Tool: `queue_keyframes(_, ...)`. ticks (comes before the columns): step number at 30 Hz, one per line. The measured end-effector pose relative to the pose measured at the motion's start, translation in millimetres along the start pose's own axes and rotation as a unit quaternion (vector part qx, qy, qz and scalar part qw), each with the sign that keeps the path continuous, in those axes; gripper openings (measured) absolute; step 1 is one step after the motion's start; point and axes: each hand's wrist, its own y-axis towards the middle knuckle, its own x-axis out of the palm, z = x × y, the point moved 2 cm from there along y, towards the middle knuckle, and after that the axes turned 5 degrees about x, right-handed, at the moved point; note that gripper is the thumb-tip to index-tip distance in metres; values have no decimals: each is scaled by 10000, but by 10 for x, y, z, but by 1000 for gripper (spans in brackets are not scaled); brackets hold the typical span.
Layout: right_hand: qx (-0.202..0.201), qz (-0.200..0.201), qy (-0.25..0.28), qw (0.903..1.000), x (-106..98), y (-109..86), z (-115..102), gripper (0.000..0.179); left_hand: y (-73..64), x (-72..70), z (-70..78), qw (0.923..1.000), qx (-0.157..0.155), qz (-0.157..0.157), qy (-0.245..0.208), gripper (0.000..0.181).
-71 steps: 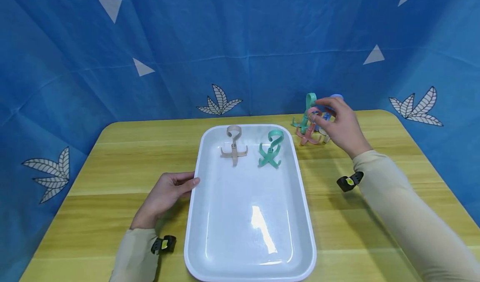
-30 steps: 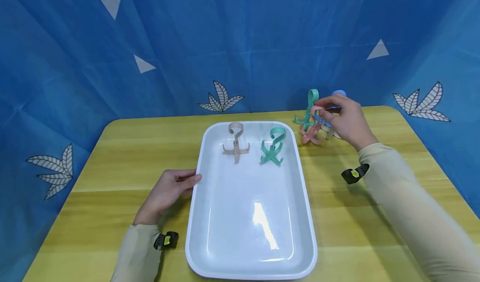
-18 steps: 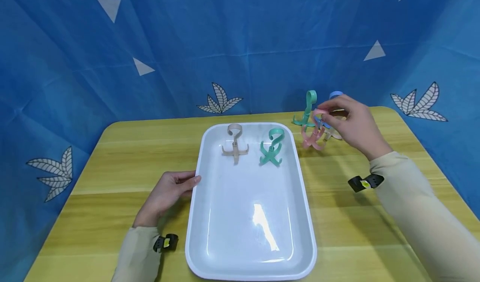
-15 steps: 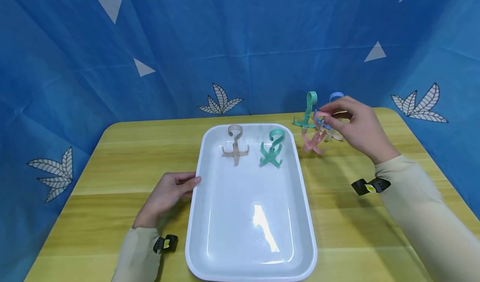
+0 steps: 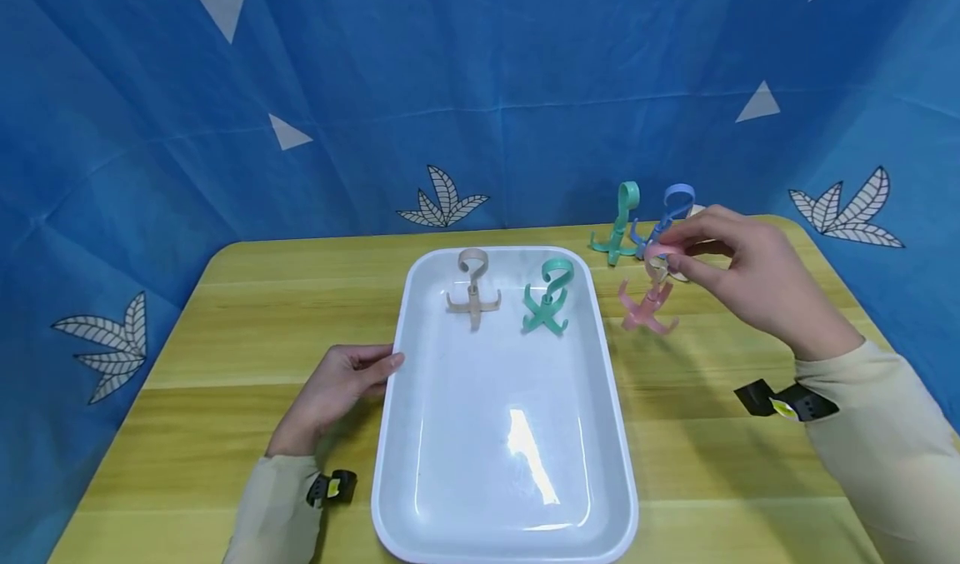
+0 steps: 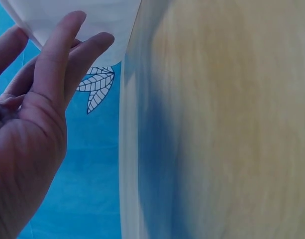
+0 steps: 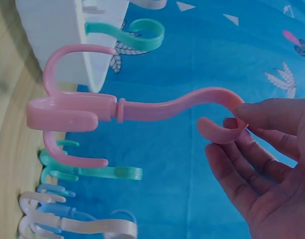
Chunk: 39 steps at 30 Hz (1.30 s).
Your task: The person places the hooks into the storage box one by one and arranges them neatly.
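My right hand (image 5: pixel 757 285) pinches the curved top of a pink multi-prong hanging hook (image 5: pixel 645 312) between thumb and fingers. The hook hangs above the table, right of a white tray (image 5: pixel 495 414), prongs down; the right wrist view shows its whole curve and prongs (image 7: pixel 72 112). At the tray's left side, my left hand (image 5: pixel 330 397) grips the rim, thumb over the edge and other fingers outside. In the left wrist view those fingers (image 6: pixel 55 64) touch the outer wall. Inside the tray's far end stand a beige hook (image 5: pixel 473 304) and a green hook (image 5: pixel 543 314), apart from each other.
Behind the right hand, near the table's back edge, stand another green hook (image 5: pixel 614 246), a blue hook (image 5: pixel 658 232) and a cream hook (image 7: pixel 82 226), mostly hidden in the head view. A blue patterned cloth (image 5: pixel 480 72) hangs behind the wooden table (image 5: pixel 285 297).
The right hand has taken the pink hook by its top, lifted it from the group and drawn it nearer and slightly right. The left hand stays on the tray rim.
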Motion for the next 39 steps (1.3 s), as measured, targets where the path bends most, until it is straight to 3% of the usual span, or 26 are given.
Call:
queue_keyframes(9, -740, 252, -261, 9966, -96, -161, -253, 29, 3, 2, 30, 9997, 114, -131, -160, 49)
queue_keyframes(16, -1647, 260, 11, 9860, -76, -219, -470, 40, -1, -24, 22, 9998, 82, -154, -108, 50)
queue_keyframes(23, -2170, 83, 219, 9759, 23, -202, -553, 41, -19, -36, 26, 9998, 53, -147, -94, 50)
queue_keyframes(39, -2038, -684, 609, 9747, 407, 52, -707, 20, -12, 8, 28, 9998, -46, -156, -138, 48)
